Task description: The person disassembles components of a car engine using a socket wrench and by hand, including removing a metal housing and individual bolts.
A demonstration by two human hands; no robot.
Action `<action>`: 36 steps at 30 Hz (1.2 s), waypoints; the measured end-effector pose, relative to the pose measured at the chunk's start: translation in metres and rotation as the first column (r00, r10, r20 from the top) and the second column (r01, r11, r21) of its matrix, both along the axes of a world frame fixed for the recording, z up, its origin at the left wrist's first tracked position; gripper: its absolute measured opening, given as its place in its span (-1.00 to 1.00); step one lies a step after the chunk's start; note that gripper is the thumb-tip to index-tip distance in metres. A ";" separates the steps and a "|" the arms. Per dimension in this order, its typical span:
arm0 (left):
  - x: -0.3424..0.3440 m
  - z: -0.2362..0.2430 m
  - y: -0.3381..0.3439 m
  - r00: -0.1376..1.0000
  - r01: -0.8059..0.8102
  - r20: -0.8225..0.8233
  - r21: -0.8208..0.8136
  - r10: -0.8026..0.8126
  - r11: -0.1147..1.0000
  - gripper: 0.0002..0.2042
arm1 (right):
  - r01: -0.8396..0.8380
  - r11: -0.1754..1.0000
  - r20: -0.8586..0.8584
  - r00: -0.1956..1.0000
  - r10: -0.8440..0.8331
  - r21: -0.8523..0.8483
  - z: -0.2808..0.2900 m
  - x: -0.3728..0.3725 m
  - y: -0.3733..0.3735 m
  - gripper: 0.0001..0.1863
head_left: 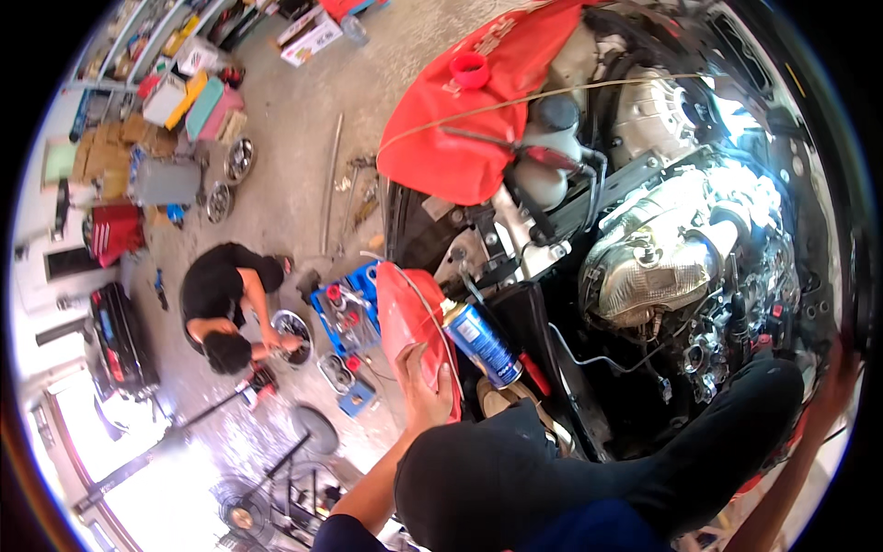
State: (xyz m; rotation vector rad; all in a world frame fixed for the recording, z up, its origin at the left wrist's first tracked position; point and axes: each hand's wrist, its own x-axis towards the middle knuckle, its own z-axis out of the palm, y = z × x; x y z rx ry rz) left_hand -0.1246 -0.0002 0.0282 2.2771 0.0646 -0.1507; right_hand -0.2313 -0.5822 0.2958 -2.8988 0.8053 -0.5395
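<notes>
My left hand (428, 386) rests with its fingers stretched out on a red fender cover (409, 308) at the car's edge. Just right of it, a blue spray can (483, 342) lies tilted, and a red-handled tool (534, 373) sits beside the can. At the far right, my right hand (835, 373) is by the rim of the engine bay; its fingers are blurred and I cannot make out a grip. Between my arms are my dark-trousered legs (478, 478), one knee reaching over the bay. An engine (676, 248) with a metal heat shield lies ahead.
Another red cover (469, 110) bears a red round dish (470, 70) and a screwdriver-like tool. A white reservoir (543, 175) stands beside it. On the floor, a co-worker (221, 294) crouches over a metal bowl (292, 338), near a blue tool case (345, 308). Shelves (138, 46) stand far left.
</notes>
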 end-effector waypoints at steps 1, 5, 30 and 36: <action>-0.013 -0.007 -0.010 0.984 -0.163 -0.100 -0.191 0.146 0.968 -0.46 | -0.021 0.982 0.043 0.999 0.013 0.189 -0.021 0.055 0.050 -0.58; -0.054 0.003 0.019 0.990 -0.117 -0.040 0.293 0.134 0.949 -0.41 | -0.215 0.412 -0.179 0.661 0.728 0.885 -0.133 0.172 0.310 -0.45; -0.081 -0.043 -0.012 0.905 -0.390 -0.111 0.173 0.411 0.904 -0.31 | -0.331 0.503 -0.008 0.830 0.557 0.798 -0.256 0.117 0.416 0.05; -0.076 -0.050 -0.022 0.874 -0.463 -0.078 0.163 0.479 0.871 -0.32 | -0.259 0.482 -0.083 0.811 0.580 0.837 -0.271 0.125 0.436 0.04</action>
